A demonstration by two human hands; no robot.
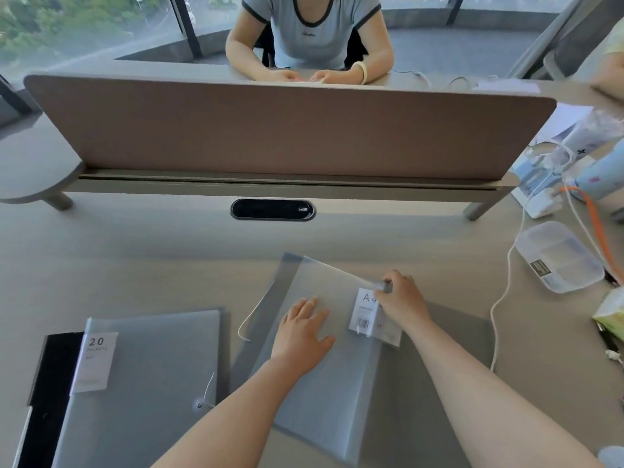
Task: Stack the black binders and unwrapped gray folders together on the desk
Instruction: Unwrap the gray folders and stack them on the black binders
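Note:
A gray folder in clear plastic wrap (pixel 324 376) lies on the desk in front of me, with a white "A4" label (pixel 366 314) near its right side. My left hand (pixel 304 332) presses flat on the folder, fingers spread. My right hand (pixel 401 295) pinches the lifted edge of the clear wrap beside the label. At lower left a gray folder with a "20" label (pixel 152 376) rests on a black binder (pixel 50 393); only the binder's left strip shows. A further gray sheet (pixel 449 336) lies under my right forearm.
A brown divider panel (pixel 290 130) crosses the desk ahead, with a black cable port (pixel 272 209) before it. Behind the divider sits a person. At right are a clear plastic box (pixel 559 256), white and orange cables (pixel 506 292), and a snack bag (pixel 611 315).

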